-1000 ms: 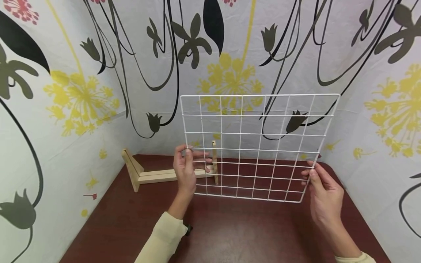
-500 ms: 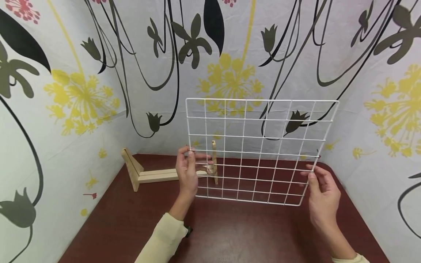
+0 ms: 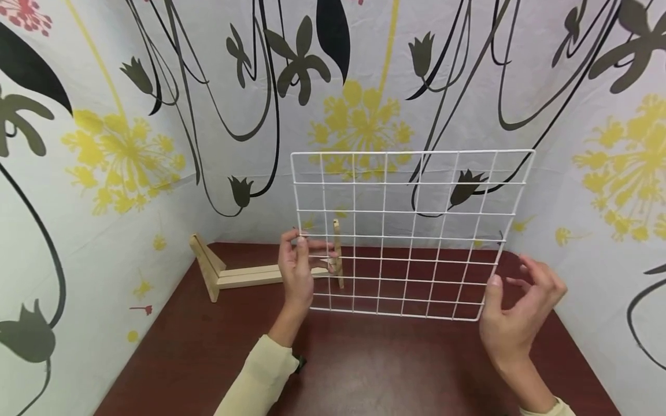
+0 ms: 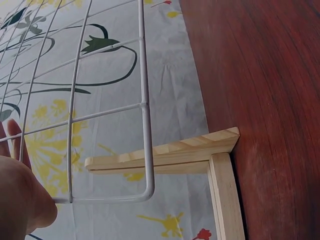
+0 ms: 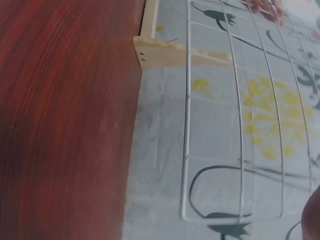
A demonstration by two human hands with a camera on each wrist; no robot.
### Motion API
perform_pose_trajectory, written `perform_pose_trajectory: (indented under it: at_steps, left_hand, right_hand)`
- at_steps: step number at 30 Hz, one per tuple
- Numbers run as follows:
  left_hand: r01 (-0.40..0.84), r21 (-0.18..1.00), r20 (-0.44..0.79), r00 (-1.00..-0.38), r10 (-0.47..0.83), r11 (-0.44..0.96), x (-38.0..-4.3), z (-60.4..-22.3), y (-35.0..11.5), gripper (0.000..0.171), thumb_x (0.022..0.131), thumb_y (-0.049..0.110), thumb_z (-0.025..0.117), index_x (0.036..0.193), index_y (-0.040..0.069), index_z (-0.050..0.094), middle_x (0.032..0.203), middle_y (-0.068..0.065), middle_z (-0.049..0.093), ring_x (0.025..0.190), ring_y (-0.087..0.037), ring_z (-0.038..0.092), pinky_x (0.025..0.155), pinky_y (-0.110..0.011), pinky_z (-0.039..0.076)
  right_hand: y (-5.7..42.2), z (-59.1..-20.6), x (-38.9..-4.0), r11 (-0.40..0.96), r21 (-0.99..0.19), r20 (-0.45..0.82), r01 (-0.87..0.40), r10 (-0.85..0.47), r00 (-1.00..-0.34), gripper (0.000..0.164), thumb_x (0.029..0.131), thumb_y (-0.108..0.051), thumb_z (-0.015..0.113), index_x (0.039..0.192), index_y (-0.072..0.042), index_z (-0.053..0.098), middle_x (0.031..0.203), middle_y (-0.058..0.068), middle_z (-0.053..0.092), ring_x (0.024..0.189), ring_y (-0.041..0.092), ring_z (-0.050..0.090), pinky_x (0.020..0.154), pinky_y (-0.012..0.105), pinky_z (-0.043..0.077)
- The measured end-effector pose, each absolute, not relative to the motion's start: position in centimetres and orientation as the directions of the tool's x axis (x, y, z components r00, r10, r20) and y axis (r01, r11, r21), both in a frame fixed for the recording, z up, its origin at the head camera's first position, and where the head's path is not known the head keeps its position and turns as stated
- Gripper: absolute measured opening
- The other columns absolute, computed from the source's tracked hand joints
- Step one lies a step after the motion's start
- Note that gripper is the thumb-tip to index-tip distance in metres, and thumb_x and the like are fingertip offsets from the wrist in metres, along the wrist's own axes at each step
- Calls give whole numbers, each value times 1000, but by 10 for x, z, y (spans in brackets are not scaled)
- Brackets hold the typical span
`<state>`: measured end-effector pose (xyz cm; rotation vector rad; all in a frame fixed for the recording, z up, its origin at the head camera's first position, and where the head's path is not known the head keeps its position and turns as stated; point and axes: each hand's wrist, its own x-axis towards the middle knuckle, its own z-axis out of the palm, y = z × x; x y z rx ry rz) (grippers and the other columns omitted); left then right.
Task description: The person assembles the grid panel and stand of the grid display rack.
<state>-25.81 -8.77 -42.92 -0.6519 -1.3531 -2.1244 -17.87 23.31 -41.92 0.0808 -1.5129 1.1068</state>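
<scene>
A white wire grid panel (image 3: pixel 382 237) stands upright above the table, tilted slightly, in the head view. My left hand (image 3: pixel 295 268) pinches its left edge between thumb and fingers, some fingers reaching behind the wires. At the lower right edge, my right hand (image 3: pixel 512 323) has its thumb against the wire while the other fingers are spread away from it. In the left wrist view the left thumb (image 4: pixel 30 200) presses near a rounded corner of the panel. The right wrist view shows the panel's wires (image 5: pixel 187 100) and only a sliver of the right hand (image 5: pixel 312 220).
A pale wooden stand (image 3: pixel 250 277), a bar with an angled upright at each end, rests at the back left of the dark red table (image 3: pixel 395 364). Its right upright shows through the grid. Flower-patterned cloth (image 3: pixel 364 34) surrounds the table.
My right hand has let its fingers off the panel's right edge and opened them outward. The left hand keeps its pinch, with the panel slightly shifted.
</scene>
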Motion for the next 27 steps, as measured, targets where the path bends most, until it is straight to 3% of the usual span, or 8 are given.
perform_pose_trajectory:
  at_steps: [3, 5, 9, 11, 18, 22, 24, 27]
  left_hand:
    - [656, 669, 643, -747, -169, -349, -259, -430, -84, 36, 117, 21, 38, 123, -14, 33, 94, -10, 82, 74, -27, 81, 47, -45, 60]
    - [659, 667, 647, -744, -169, -346, -260, -430, -82, 33, 117, 21, 38, 122, -12, 36, 94, -12, 82, 73, -28, 81, 47, -49, 59]
    - [664, 663, 650, -740, -174, -345, -258, -430, -80, 26, 117, 19, 38, 122, -6, 42, 93, -9, 83, 72, -24, 81, 44, -56, 56]
    - [665, 662, 653, -738, -170, -347, -256, -430, -80, 24, 117, 18, 37, 123, -4, 43, 94, -9, 83, 72, -23, 81, 44, -58, 55]
    - [658, 668, 650, -743, -156, -347, -253, -431, -79, 26, 117, 17, 38, 124, -8, 41, 96, -43, 70, 74, -25, 81, 46, -57, 58]
    - [658, 667, 652, -743, -154, -349, -253, -430, -78, 20, 117, 17, 38, 124, -1, 45, 96, -50, 65, 74, -26, 81, 46, -67, 52]
    - [659, 663, 654, -740, -154, -354, -254, -430, -77, 22, 117, 16, 38, 124, -3, 44, 96, -51, 64, 74, -27, 81, 46, -71, 50]
    - [655, 663, 651, -744, -154, -362, -253, -431, -76, 30, 116, 16, 38, 125, -13, 36, 96, -44, 70, 74, -27, 81, 45, -67, 52]
  right_hand:
    - [216, -410, -179, 614, -418, 879, -669, 460, -127, 47, 88, -23, 71, 119, 11, 61, 125, 22, 57, 119, 28, 53, 94, 16, 45]
    - [205, -406, -179, 649, -339, 914, -681, 397, -76, 46, 90, -29, 73, 115, 9, 64, 118, 28, 60, 117, 36, 54, 99, 20, 44]
    - [185, -399, -174, 658, -267, 959, -704, 251, -130, 45, 96, -32, 70, 120, 7, 68, 124, 31, 60, 116, 40, 55, 103, 18, 43]
    - [175, -395, -171, 653, -256, 966, -713, 190, -173, 45, 99, -32, 68, 123, 5, 68, 130, 31, 58, 119, 39, 56, 99, 13, 42]
    - [151, -381, -170, 686, -163, 982, -710, 43, -184, 45, 100, -34, 68, 130, -1, 70, 139, 28, 58, 123, 45, 55, 106, 12, 41]
    - [145, -378, -177, 725, -123, 980, -678, -21, -200, 49, 103, -40, 65, 135, -4, 68, 146, 25, 56, 127, 47, 53, 101, 23, 46]
    - [143, -378, -180, 744, -117, 975, -658, -40, -219, 49, 103, -40, 64, 137, -6, 67, 149, 24, 55, 130, 48, 52, 97, 33, 47]
    - [141, -379, -184, 774, -115, 967, -622, -56, -248, 45, 103, -37, 64, 140, -11, 68, 153, 22, 54, 134, 49, 52, 102, 43, 47]
